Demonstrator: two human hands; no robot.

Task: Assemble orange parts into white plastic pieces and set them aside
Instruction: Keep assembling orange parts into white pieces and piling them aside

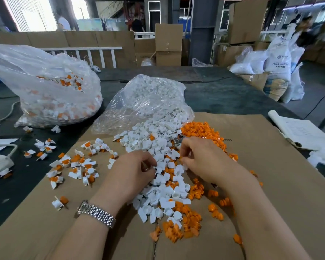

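Now | white pieces [163,160] heaped, orange parts [199,130] alongside | left hand [133,171], right hand [201,156] curled, contents unclear

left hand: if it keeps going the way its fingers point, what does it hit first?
The left hand points right and slightly forward, fingertips at the heap of loose white plastic pieces, so it would likely meet those first. The right hand lies beyond; depth is unclear.
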